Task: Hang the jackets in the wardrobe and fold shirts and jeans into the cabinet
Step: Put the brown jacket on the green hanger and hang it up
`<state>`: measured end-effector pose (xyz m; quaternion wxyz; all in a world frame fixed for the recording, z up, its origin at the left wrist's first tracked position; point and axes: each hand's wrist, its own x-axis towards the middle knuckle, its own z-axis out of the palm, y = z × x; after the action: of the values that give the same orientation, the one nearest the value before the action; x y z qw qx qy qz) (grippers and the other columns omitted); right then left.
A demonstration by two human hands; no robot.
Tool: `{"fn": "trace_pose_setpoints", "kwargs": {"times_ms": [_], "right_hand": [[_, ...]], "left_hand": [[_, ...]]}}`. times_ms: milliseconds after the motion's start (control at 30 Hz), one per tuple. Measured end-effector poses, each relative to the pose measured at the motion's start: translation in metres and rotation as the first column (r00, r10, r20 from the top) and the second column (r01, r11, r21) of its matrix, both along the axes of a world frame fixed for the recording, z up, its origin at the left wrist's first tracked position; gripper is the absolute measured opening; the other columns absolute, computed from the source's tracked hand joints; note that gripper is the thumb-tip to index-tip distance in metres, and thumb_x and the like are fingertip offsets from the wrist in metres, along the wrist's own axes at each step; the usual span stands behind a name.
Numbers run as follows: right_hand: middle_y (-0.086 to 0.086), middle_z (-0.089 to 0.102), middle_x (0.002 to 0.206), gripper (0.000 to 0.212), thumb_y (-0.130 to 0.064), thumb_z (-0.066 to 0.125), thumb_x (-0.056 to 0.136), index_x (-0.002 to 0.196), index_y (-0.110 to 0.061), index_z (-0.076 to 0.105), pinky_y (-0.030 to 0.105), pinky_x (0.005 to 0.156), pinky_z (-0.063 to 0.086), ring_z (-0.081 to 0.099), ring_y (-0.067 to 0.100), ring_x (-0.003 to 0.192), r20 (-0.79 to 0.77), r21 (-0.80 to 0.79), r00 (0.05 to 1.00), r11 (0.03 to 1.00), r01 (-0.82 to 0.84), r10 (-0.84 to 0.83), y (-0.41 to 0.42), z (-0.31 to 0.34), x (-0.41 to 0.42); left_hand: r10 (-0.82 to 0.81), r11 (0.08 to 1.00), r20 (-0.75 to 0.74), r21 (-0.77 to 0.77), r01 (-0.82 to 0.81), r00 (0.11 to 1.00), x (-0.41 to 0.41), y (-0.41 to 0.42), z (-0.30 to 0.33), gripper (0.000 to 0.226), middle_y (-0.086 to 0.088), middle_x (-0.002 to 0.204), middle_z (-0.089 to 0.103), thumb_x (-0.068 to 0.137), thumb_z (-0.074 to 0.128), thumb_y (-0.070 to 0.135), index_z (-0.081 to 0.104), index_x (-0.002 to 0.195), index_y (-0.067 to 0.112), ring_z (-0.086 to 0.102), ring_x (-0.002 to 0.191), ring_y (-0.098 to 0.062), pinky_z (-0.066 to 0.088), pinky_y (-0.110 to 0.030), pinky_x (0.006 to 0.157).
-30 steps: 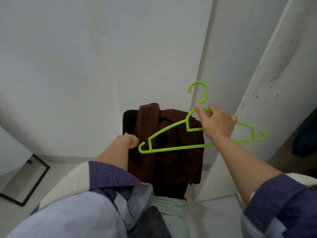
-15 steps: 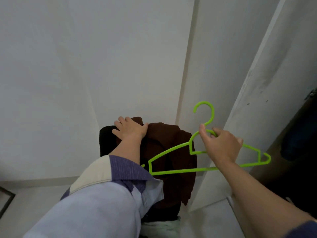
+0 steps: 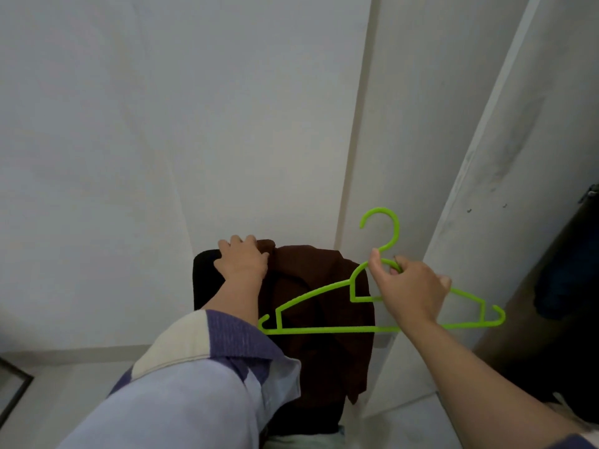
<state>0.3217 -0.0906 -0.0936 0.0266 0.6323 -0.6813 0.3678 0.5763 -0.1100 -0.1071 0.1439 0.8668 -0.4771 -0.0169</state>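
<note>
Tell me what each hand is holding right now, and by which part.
The right hand holds the green hanger at its neck, just below the hook. The left hand rests on top of the brown jacket; whether it grips the fabric cannot be told.
</note>
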Motion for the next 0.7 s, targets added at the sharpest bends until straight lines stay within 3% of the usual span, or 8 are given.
{"fn": "trace_pose_setpoints", "kwargs": {"times_ms": [100, 233, 333, 400, 467, 567, 633, 700], "right_hand": [[0.001, 0.046, 0.051, 0.059, -0.063, 0.039, 0.085, 0.049, -0.015, 0.035, 0.037, 0.074, 0.029, 0.047, 0.025, 0.059, -0.013, 0.010, 1.000, 1.000, 0.025, -0.025, -0.001, -0.006, -0.006], [-0.001, 0.044, 0.050, 0.058, -0.062, 0.038, 0.085, 0.049, -0.016, 0.035, 0.036, 0.074, 0.028, 0.046, 0.024, 0.058, -0.012, 0.014, 1.000, 1.000, 0.025, -0.025, 0.003, -0.012, -0.009], [-0.001, 0.044, 0.050, 0.059, -0.060, 0.042, 0.086, 0.050, -0.015, 0.034, 0.037, 0.075, 0.027, 0.047, 0.026, 0.060, 0.043, 0.016, 0.998, 0.999, 0.035, -0.035, 0.003, -0.007, -0.006], [-0.001, 0.043, 0.049, 0.060, -0.061, 0.041, 0.085, 0.049, -0.015, 0.032, 0.037, 0.074, 0.028, 0.047, 0.027, 0.058, 0.059, 0.001, 0.998, 0.999, 0.033, -0.033, 0.001, -0.003, -0.004], [-0.003, 0.041, 0.048, 0.059, -0.063, 0.037, 0.082, 0.048, -0.016, 0.030, 0.038, 0.075, 0.030, 0.046, 0.026, 0.057, 0.065, -0.012, 0.998, 1.000, 0.023, -0.022, 0.000, 0.000, -0.003], [-0.004, 0.041, 0.048, 0.059, -0.064, 0.036, 0.081, 0.048, -0.016, 0.030, 0.039, 0.078, 0.031, 0.048, 0.026, 0.059, 0.077, -0.009, 0.997, 1.000, 0.023, -0.023, -0.002, 0.004, -0.002], [-0.003, 0.044, 0.050, 0.059, -0.064, 0.036, 0.082, 0.049, -0.016, 0.031, 0.039, 0.077, 0.030, 0.049, 0.027, 0.060, 0.085, -0.011, 0.996, 0.999, 0.033, -0.032, -0.002, 0.009, -0.002], [-0.002, 0.045, 0.050, 0.059, -0.066, 0.033, 0.080, 0.050, -0.015, 0.032, 0.038, 0.075, 0.028, 0.049, 0.027, 0.060, 0.100, -0.025, 0.994, 0.998, 0.051, -0.048, -0.002, 0.016, -0.001]], "left_hand": [[-0.010, 0.998, 0.022, -0.057, 0.011, 1.000, -0.007, -0.008, -0.001, 0.025, -0.010, 0.122, 0.052, 0.093, 0.045, 0.014, 0.052, 0.117, 0.016, 0.041, 0.118, -0.032, 0.043, -0.041, 0.081], [0.100, 0.930, -0.326, -0.305, -0.204, 0.940, -0.016, -0.007, 0.009, 0.022, -0.018, 0.116, 0.058, 0.093, 0.039, 0.003, 0.047, 0.114, 0.006, 0.055, 0.107, -0.036, 0.045, -0.042, 0.081], [0.153, 0.812, -0.777, -0.253, -0.526, 0.611, -0.010, -0.006, 0.021, 0.037, -0.017, 0.133, 0.051, 0.098, 0.038, 0.009, 0.040, 0.135, 0.003, 0.053, 0.120, -0.033, 0.048, -0.034, 0.081], [0.146, 0.814, -0.875, -0.159, -0.558, 0.462, -0.005, -0.002, 0.030, 0.042, -0.014, 0.139, 0.048, 0.099, 0.041, 0.016, 0.041, 0.138, 0.000, 0.049, 0.126, -0.030, 0.047, -0.029, 0.079], [0.181, 0.851, -0.858, -0.109, -0.514, 0.481, 0.000, 0.004, 0.035, 0.059, -0.014, 0.141, 0.046, 0.098, 0.042, 0.041, 0.040, 0.138, -0.002, 0.045, 0.130, -0.031, 0.038, -0.032, 0.100], [0.092, 0.938, -0.885, -0.077, -0.337, 0.457, 0.006, 0.015, 0.037, 0.100, -0.010, 0.134, 0.054, 0.067, 0.052, 0.080, 0.051, 0.132, 0.004, 0.051, 0.122, -0.031, 0.037, -0.036, 0.107], [0.093, 0.957, -0.837, -0.074, -0.280, 0.539, 0.011, 0.021, 0.036, 0.091, -0.012, 0.130, 0.057, 0.066, 0.063, 0.070, 0.055, 0.128, 0.004, 0.054, 0.118, -0.031, 0.041, -0.035, 0.103], [0.097, 0.942, -0.751, -0.143, -0.304, 0.653, 0.014, 0.026, 0.039, 0.060, -0.015, 0.125, 0.059, 0.088, 0.055, 0.049, 0.055, 0.124, 0.001, 0.055, 0.115, -0.033, 0.041, -0.030, 0.091]]}}
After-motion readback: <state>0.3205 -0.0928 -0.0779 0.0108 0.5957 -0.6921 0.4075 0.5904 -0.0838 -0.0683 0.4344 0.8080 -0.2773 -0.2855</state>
